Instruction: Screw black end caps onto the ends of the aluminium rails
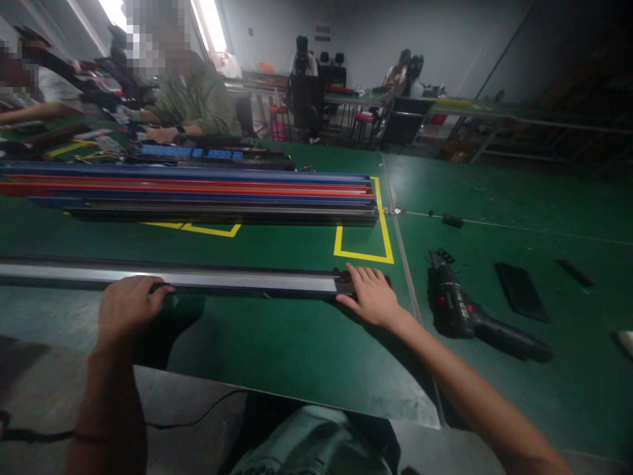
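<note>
A long black-edged metal profile [257, 281] with a pale silver strip along its top lies across the near part of the green table. My left hand [129, 305] is closed around its near edge, the thumb along the side and a small dark bit by the thumb tip. At the profile's right end my right hand [373, 295] grips it from above, fingers over the dark end piece and thumb on the near side. The undersides of both grips are hidden.
Beyond the profile lies a stack of blue, red and black profiles [237, 194] over yellow tape marks [363, 255]. To the right rest a cordless drill [459, 310] and a flat black phone-like object [521, 290]. A co-worker [198, 99] sits across the table, further people behind.
</note>
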The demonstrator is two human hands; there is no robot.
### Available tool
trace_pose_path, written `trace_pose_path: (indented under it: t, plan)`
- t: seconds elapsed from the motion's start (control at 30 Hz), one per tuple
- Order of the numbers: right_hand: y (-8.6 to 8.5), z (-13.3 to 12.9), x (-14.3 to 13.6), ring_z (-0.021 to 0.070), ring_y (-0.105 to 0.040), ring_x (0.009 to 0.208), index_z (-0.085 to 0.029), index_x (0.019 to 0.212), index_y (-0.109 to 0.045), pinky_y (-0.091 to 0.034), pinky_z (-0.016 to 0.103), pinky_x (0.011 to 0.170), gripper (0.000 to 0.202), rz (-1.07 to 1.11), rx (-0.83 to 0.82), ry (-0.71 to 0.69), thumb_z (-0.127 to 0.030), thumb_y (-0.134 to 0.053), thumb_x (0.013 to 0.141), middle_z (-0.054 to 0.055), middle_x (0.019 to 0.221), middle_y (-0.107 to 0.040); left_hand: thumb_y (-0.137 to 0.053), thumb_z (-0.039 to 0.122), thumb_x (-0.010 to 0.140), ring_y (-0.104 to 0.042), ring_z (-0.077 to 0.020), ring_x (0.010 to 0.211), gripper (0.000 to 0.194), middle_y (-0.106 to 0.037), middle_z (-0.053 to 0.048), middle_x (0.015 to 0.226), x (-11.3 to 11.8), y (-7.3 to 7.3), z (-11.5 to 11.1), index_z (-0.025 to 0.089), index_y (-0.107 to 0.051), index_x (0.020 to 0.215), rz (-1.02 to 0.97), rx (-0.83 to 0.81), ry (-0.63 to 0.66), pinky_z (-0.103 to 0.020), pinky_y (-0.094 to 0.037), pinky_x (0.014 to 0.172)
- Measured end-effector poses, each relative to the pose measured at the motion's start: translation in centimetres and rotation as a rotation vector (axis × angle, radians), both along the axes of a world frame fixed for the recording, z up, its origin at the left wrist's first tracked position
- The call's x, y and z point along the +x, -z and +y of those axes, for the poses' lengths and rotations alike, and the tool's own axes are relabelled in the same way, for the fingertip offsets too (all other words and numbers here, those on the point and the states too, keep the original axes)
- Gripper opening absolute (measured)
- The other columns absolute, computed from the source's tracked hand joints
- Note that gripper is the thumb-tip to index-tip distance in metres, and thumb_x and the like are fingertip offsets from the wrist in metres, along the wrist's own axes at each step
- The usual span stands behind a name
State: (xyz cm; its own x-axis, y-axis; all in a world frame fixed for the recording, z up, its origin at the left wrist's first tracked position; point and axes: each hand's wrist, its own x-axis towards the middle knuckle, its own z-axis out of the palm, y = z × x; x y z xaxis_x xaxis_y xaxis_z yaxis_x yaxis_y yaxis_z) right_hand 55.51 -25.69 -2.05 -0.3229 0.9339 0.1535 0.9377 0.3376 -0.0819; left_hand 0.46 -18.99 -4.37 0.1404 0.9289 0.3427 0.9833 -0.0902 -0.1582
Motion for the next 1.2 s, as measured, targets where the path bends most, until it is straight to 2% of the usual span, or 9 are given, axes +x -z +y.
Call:
trace_pose_path:
  t: [0.2,0.33,0.47,0.6,0.77,0.87,1.03,1.1,1.2]
  plan:
    - [0.0,-0.3,-0.4,0.0418,-0.059,0.13,-0.006,0.16,-0.038,-0.041,0.058,0.112,0.09,0.094,-0.026,0.0,-0.072,-0.045,0.099,0.025,0.142,-0.063,-0.03,0.053,0.1,-0.063,-0.027,0.094,0.046,-0.075,-0.009,0.094,-0.2,0.0,-1.1,0.023,-0.063,0.088,0.017,0.063,-0.017,-0.033,-0.039,0.082]
    - [-0.4,-0.5,0.3,0.0377,-0.055,0.136,-0.017,0.156,-0.043,-0.044,0.056,0.113,0.08,0.489,-0.088,-0.028,-0.066,-0.059,0.095,0.02,0.151,-0.057,-0.03,0.057,0.1,-0.064,-0.0268,0.096,0.048,-0.074,-0.009,0.098,-1.1,0.0,-1.7,0.023,-0.063,0.093,-0.02,0.071,-0.03,-0.034,-0.04,0.083]
    - [-1.3,-0.2,2.7,0.027,-0.069,0.106,-0.022,0.111,-0.067,-0.055,0.046,0.096,0.036,1.072,-0.004,0.123,-0.054,-0.057,0.1,0.011,0.115,-0.073,-0.039,0.064,0.095,-0.066,-0.0293,0.098,0.047,-0.074,-0.008,0.101,-2.0,-0.1,-1.8,0.024,-0.064,0.098,-0.118,-0.019,-0.052,-0.037,-0.045,0.083]
    - [-2.3,-0.6,6.3,0.0201,-0.067,0.082,-0.023,0.086,-0.067,-0.055,0.038,0.086,0.028,1.272,0.096,0.315,-0.049,-0.066,0.096,0.003,0.086,-0.072,-0.044,0.065,0.093,-0.066,-0.0334,0.112,0.05,-0.073,-0.01,0.115,-2.1,-0.6,-2.1,0.023,-0.066,0.111,-0.222,-0.031,-0.056,-0.043,-0.05,0.093]
    - [-1.9,-3.0,8.0,0.0201,-0.066,0.082,-0.021,0.089,-0.069,-0.053,0.035,0.081,0.031,1.126,0.083,0.431,-0.052,-0.067,0.093,0.004,0.088,-0.072,-0.044,0.057,0.098,-0.063,-0.0298,0.117,0.042,-0.07,-0.006,0.119,-1.0,-1.7,-2.5,0.024,-0.065,0.115,-0.292,0.091,-0.091,-0.044,-0.049,0.102]
    - [-0.9,-4.5,7.8,0.0227,-0.068,0.082,-0.02,0.096,-0.07,-0.054,0.036,0.077,0.038,0.932,0.059,0.458,-0.058,-0.065,0.092,0.008,0.093,-0.075,-0.04,0.053,0.101,-0.064,-0.0284,0.115,0.04,-0.069,-0.005,0.114,-0.2,-2.6,-1.4,0.023,-0.064,0.112,-0.292,0.152,-0.055,-0.045,-0.049,0.104]
    - [-1.1,-5.1,8.2,0.0228,-0.066,0.068,-0.02,0.082,-0.069,-0.046,0.032,0.065,0.046,0.551,0.045,0.404,-0.062,-0.054,0.097,0.008,0.077,-0.073,-0.042,0.057,0.099,-0.066,-0.0349,0.11,0.046,-0.069,-0.01,0.097,1.5,-5.2,3.3,0.025,-0.051,0.067,-0.343,0.253,0.064,-0.052,-0.052,0.1]
    - [-2.0,-4.9,8.7,0.0214,-0.063,0.061,-0.021,0.075,-0.066,-0.039,0.031,0.059,0.05,0.422,0.044,0.406,-0.062,-0.05,0.099,0.006,0.069,-0.07,-0.048,0.056,0.097,-0.065,-0.0343,0.116,0.046,-0.069,-0.01,0.106,2.7,-6.6,5.3,0.025,-0.047,0.064,-0.374,0.321,0.141,-0.054,-0.05,0.105]
    - [-3.8,-4.0,9.3,0.0196,-0.057,0.052,-0.023,0.062,-0.055,-0.029,0.03,0.054,0.055,0.236,0.023,0.424,-0.06,-0.046,0.102,0.004,0.057,-0.062,-0.055,0.057,0.095,-0.059,-0.0347,0.128,0.041,-0.066,-0.015,0.122,4.6,-8.8,7.8,0.022,-0.059,0.075,-0.408,0.403,0.179,-0.053,-0.048,0.11]
